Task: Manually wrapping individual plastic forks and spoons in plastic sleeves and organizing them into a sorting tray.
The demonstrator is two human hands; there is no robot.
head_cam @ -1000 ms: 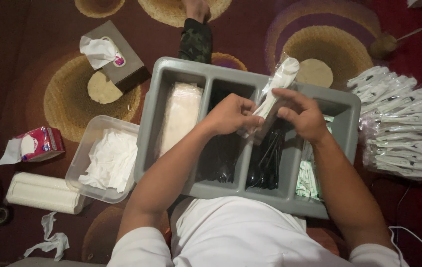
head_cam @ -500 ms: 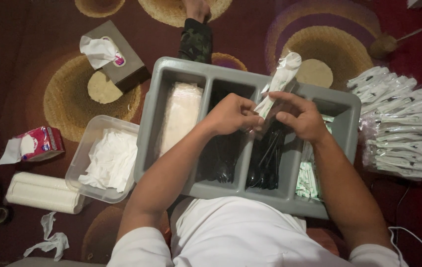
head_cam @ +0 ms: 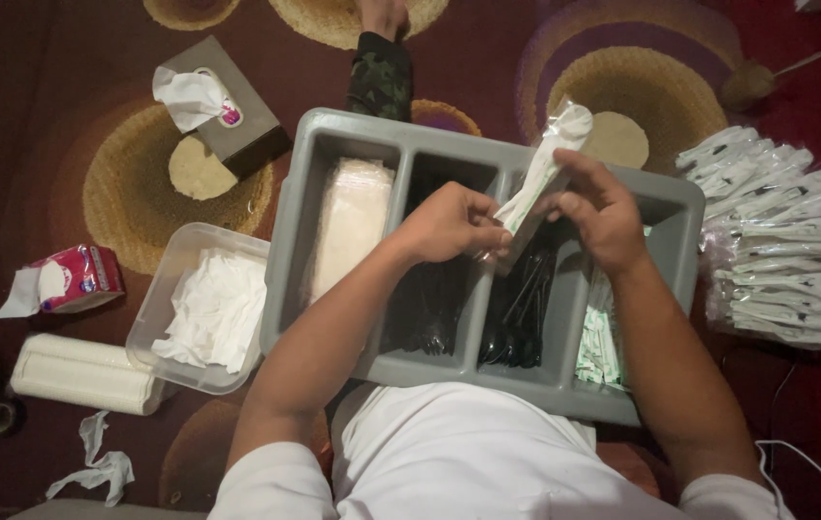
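Observation:
Both my hands hold one clear plastic sleeve [head_cam: 545, 164] with a white napkin inside, above a grey divided tray [head_cam: 333, 130] on my lap. My left hand [head_cam: 449, 223] pinches the sleeve's lower end. My right hand [head_cam: 603, 210] grips it higher up, fingers around its middle. The tray's compartments hold a stack of clear sleeves [head_cam: 351, 226], black forks [head_cam: 434, 308], black spoons [head_cam: 521, 308] and small green-white packets [head_cam: 598, 342].
A heap of finished wrapped sets [head_cam: 786, 241] lies on the carpet at right. At left stand a clear tub of white napkins [head_cam: 208, 308], a brown tissue box [head_cam: 222, 106], a red tissue pack [head_cam: 73, 279] and a white roll [head_cam: 83, 376]. Another person's camouflage-clad leg [head_cam: 381, 72] reaches in at the top.
My right hand has slid up along the sleeve toward its top end, and the sleeve has tilted a little more upright. My left hand has stayed in place.

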